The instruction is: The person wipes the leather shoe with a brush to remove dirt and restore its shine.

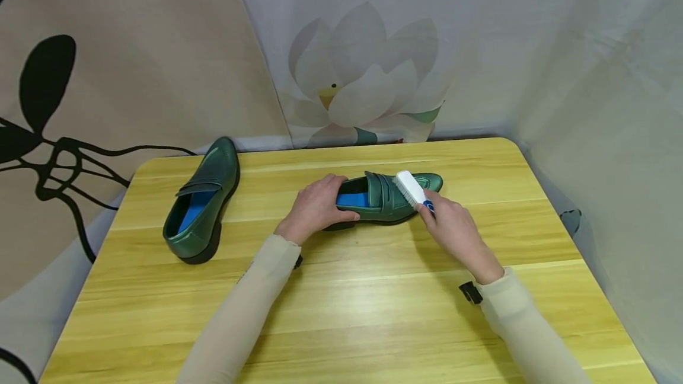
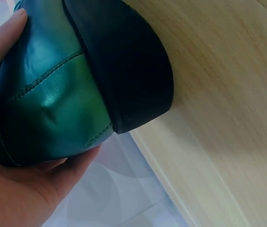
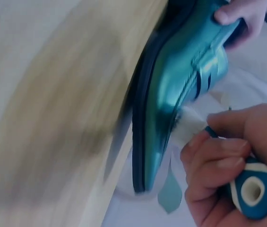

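Observation:
A green loafer (image 1: pixel 392 213) with a blue insole lies on its sole in the middle of the table, toe pointing right. My left hand (image 1: pixel 316 206) grips its heel end, the thumb along the near side; the left wrist view shows the heel (image 2: pixel 57 104) between thumb and fingers. In my right hand (image 1: pixel 456 227) is a white brush (image 1: pixel 408 187) with a blue-and-white handle (image 3: pixel 254 189). Its bristles touch the top of the shoe, just ahead of the strap. My right fingers curl around the handle, as the right wrist view shows.
A matching green loafer (image 1: pixel 205 200) stands at the table's left, toe toward the back. The wooden table (image 1: pixel 373 313) meets a curtain (image 1: pixel 480 46) with a printed flower along its back edge.

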The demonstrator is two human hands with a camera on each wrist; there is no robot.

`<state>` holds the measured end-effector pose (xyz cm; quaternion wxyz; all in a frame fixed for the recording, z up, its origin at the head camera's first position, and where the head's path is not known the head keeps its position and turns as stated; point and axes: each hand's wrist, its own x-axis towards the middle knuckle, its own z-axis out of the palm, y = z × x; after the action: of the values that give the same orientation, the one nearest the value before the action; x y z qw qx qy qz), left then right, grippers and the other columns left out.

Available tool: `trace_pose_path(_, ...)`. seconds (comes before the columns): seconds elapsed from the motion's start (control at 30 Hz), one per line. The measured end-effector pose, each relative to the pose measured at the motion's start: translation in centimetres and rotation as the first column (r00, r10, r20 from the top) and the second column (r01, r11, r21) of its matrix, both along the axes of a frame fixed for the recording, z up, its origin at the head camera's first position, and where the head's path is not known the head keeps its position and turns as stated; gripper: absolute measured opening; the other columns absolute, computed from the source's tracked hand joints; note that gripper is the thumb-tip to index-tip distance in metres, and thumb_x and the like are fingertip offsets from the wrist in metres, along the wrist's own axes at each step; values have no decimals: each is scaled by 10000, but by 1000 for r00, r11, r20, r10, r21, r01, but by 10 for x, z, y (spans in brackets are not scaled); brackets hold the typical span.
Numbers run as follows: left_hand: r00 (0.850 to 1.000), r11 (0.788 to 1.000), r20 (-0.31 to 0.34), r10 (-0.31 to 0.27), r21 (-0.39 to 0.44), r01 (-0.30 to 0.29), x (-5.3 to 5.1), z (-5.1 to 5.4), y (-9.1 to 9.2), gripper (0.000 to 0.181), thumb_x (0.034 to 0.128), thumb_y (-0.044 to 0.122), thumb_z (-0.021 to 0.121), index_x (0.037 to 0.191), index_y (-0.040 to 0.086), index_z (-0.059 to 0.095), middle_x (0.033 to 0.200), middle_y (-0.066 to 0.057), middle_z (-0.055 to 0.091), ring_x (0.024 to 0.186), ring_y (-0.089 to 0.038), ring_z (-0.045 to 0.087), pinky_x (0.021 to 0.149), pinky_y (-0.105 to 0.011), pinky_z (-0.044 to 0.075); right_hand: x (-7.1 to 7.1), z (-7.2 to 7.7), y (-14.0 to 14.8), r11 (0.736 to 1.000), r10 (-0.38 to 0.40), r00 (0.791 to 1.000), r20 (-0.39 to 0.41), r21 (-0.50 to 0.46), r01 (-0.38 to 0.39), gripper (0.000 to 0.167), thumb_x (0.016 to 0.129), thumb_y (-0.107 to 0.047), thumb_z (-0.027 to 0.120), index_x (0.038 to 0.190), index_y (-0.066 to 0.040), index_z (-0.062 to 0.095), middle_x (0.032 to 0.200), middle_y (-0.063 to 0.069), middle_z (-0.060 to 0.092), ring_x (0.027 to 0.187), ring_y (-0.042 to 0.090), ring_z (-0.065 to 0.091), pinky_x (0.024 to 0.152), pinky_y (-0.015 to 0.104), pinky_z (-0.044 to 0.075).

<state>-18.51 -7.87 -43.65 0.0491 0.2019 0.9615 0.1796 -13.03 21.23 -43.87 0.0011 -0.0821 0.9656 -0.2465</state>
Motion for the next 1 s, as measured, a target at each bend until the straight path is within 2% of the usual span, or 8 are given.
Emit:
trace_pose_path(0.17,1000,1000,-2,-6,0,6,0,1,1,891,786,599,850,1445,73,561,1371,-118,614,1078,-287,629,935,-499,550,-2,5,22,998,-52,999,9,43,52,511,1061,-237,602,1455,78,520,1192,322,673,748,325,637,574,426,490)
trace_pose_path(0.33,1000,1000,3,-6,-4,6,-1,1,1,895,787,605,846,1448,74,560,1376,-118,613,1091,-293,634,939,-504,550,-4,4,32,995,-93,995,-23,40,93,517,1070,-240,583,1458,94,504,1185,346,664,771,364,640,612,496,509)
trace_pose_path(0.43,1000,1000,6,-3,-9,3,0,0,0,901,787,609,845,1454,76,557,1391,-119,608,1111,-300,637,942,-514,549,-1,-1,26,997,-64,997,-53,26,66,506,1073,-230,582,1446,104,509,1162,345,674,794,377,658,658,535,529)
trace_pose_path(0.53,1000,1000,3,-1,-8,1,0,0,0,907,783,612,846,1456,77,556,1402,-122,604,1122,-306,637,947,-520,547,6,-4,13,1000,-10,999,-49,-20,9,495,1075,-233,582,1440,96,520,1136,319,692,799,349,660,671,513,536)
trace_pose_path(0.63,1000,1000,-3,-1,-7,1,0,-1,-1,912,782,617,844,1457,77,554,1406,-124,601,1121,-307,636,954,-519,545,14,-6,1,997,25,999,-26,-78,-27,499,1080,-251,575,1442,88,522,1077,279,706,736,286,627,606,432,516)
trace_pose_path(0.73,1000,1000,-6,-2,-3,2,1,-1,-1,912,783,617,844,1457,75,554,1409,-127,599,1114,-308,636,955,-518,545,19,-8,-4,994,28,999,-16,-103,-30,507,1079,-248,574,1446,97,514,1037,264,700,655,241,585,529,366,471)
trace_pose_path(0.83,1000,1000,-11,-3,2,3,1,-2,-1,910,781,616,846,1453,74,559,1404,-128,602,1102,-308,638,945,-516,550,21,-13,0,999,2,999,-45,-52,-4,509,1071,-240,591,1450,91,514,1077,288,699,664,270,614,521,383,486)
trace_pose_path(1.0,1000,1000,-21,-7,8,7,0,-3,-1,902,781,613,847,1444,71,565,1389,-126,609,1083,-302,642,928,-508,556,13,-20,19,995,-68,984,-163,63,79,490,1047,-228,635,1436,56,549,1204,316,679,814,419,701,571,548,541)
